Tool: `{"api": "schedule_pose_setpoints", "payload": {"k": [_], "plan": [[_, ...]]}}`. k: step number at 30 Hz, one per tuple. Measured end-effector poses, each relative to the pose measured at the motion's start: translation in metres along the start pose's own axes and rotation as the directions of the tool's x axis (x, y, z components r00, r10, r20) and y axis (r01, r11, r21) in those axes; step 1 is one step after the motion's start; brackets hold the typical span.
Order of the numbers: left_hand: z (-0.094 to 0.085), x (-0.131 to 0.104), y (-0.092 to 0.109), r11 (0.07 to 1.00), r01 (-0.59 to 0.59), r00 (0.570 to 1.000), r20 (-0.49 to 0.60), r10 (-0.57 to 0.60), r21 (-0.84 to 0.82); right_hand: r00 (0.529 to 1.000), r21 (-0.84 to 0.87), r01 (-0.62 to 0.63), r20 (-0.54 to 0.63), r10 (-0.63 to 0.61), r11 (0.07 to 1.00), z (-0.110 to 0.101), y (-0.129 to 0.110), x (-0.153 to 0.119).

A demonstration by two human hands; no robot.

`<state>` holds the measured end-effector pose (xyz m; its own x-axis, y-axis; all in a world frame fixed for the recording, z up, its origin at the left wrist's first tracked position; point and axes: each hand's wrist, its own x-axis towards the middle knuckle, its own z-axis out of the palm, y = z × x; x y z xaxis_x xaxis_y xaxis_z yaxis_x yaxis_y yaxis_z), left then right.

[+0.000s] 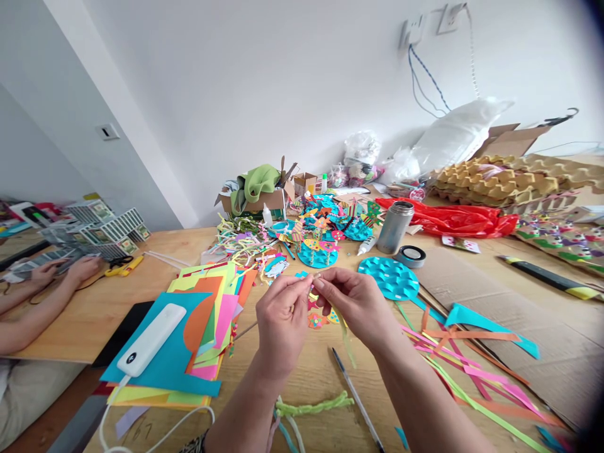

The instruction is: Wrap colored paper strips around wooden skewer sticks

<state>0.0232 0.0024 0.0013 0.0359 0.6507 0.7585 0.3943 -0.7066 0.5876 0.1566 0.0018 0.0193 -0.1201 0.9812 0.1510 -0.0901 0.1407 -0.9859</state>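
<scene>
Both hands meet over the middle of the table, fingertips pinched together. A thin pale yellow-green paper strip (348, 346) hangs down from my right hand (356, 303). My left hand (283, 311) is closed at the same spot, touching the right fingertips; whatever its fingers pinch is too small to make out. Beneath and behind the hands lie small flower-patterned paper cutouts (318, 321), partly covered. A pen (356, 396) and a green braided strip (316, 406) lie on the table between my forearms. To the right is a round blue dimpled piece (389, 277).
Stacked coloured paper (217, 296) bears a white power bank (151, 340) with a cable. Right: loose paper strips (472, 365), cardboard (509, 314), a cutter (547, 275). Behind: a metal flask (395, 226), finished paper crafts (325, 220), egg trays (500, 179). Left: a co-worker's hands (61, 272).
</scene>
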Motion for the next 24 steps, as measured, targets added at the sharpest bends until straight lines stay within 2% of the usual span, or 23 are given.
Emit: {"api": "schedule_pose_setpoints", "payload": {"k": [5,8,9,11,13,15,18,21,24], "plan": [[-0.002,0.003,0.001,0.989,0.117,0.993,0.035,-0.114,-0.09,1.0,-0.068,0.023,-0.006,-0.023,0.997,-0.002,0.006,0.001],[-0.006,0.005,0.002,0.948,0.265,0.963,0.096,-0.252,-0.173,0.999,-0.152,0.041,-0.009,-0.042,0.988,-0.002,0.007,0.0],[-0.008,0.006,0.002,0.917,0.346,0.936,0.137,-0.323,-0.201,0.999,-0.184,0.05,-0.01,-0.053,0.982,-0.002,0.006,0.0],[-0.011,0.008,0.0,0.821,0.513,0.855,0.232,-0.463,-0.252,0.997,-0.251,0.074,-0.013,-0.08,0.965,0.0,0.005,-0.002],[-0.015,0.01,-0.002,0.719,0.626,0.779,0.295,-0.553,-0.304,0.994,-0.314,0.096,-0.016,-0.107,0.944,0.001,0.004,-0.003],[-0.017,0.011,-0.004,0.643,0.674,0.739,0.329,-0.587,-0.365,0.991,-0.36,0.122,-0.007,-0.133,0.925,0.002,0.003,-0.004],[-0.019,0.012,-0.007,0.555,0.706,0.706,0.388,-0.592,-0.439,0.985,-0.379,0.166,0.027,-0.169,0.91,0.003,0.0,-0.006],[-0.019,0.013,-0.007,0.488,0.727,0.683,0.439,-0.583,-0.483,0.981,-0.359,0.192,0.065,-0.18,0.914,0.001,-0.003,-0.009],[-0.019,0.013,-0.004,0.468,0.728,0.679,0.431,-0.594,-0.502,0.982,-0.33,0.185,0.091,-0.164,0.926,0.0,-0.005,-0.01]]}}
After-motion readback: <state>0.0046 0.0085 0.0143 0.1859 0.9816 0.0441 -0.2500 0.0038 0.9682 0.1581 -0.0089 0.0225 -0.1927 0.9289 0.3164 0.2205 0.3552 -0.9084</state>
